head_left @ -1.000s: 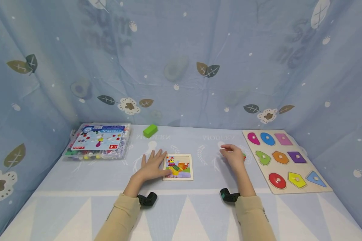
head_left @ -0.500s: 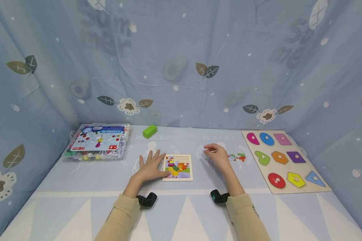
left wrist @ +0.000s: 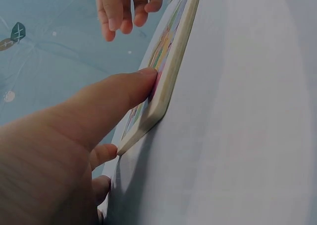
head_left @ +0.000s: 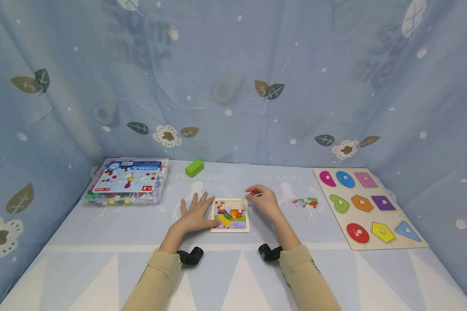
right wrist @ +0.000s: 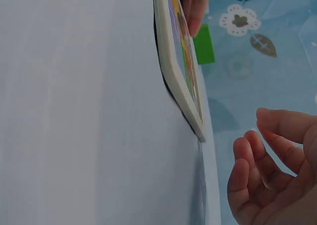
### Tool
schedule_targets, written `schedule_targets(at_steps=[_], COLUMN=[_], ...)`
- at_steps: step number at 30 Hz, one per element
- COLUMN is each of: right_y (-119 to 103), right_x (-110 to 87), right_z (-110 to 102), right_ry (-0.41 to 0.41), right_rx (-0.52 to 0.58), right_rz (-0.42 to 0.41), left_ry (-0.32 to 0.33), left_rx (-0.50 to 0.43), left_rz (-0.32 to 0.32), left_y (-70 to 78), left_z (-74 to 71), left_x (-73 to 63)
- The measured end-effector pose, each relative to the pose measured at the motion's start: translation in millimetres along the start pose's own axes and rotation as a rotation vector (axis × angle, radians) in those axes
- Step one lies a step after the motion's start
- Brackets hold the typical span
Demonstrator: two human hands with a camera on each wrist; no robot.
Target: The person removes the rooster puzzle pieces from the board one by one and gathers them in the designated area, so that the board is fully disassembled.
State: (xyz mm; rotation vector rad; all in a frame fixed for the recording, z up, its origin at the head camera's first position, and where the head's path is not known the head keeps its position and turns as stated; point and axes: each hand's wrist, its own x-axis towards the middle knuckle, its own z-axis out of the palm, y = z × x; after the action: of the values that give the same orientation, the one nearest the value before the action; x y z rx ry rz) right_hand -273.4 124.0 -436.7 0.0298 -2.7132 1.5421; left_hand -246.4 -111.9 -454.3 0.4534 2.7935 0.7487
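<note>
The puzzle (head_left: 232,217) lies partly under the left hand (head_left: 194,217).

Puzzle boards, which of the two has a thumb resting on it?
The small bird puzzle in the middle: the left hand has its thumb on it, while no hand touches the larger shape board.

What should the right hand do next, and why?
Maybe ease the right hand leftward, over the top-right corner of the chicken puzzle. That spot looks unfilled, the left hand touches the puzzle's left side, and the right hand hovers just beside it. I can't tell if it holds anything.
</note>
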Motion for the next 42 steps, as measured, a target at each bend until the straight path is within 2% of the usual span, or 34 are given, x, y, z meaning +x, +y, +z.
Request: schedule_targets(at_steps=[7,22,29,37,42], right_y=[-7,-15,-18,-21,-25], right_x=[0.3,0.7,2.1,1.0,-0.5], right_z=[11,32,39,45,47], right_ry=[-0.045,-0.202,-0.286,-0.3,-0.283], right_rx=[-0.005,-0.107,-0.247,-0.327,-0.314], right_rz=[-0.031,-0.071,-0.09,-0.151,-0.139], left_ry=[0.002,0.006,0.008,0.005,-0.003], left_rx=[0.0,0.001,0.002,0.003,0.012], left_rz=[0.001,0.001,0.007,0.015,0.011], left_y=[1.6,1.1,1.2,1.5,0.8], left_z=[-0.9,-0.5,-0.6,-2.1,-2.1], left_x=[0.0,-0.2,-0.4,-1.3,-1.9])
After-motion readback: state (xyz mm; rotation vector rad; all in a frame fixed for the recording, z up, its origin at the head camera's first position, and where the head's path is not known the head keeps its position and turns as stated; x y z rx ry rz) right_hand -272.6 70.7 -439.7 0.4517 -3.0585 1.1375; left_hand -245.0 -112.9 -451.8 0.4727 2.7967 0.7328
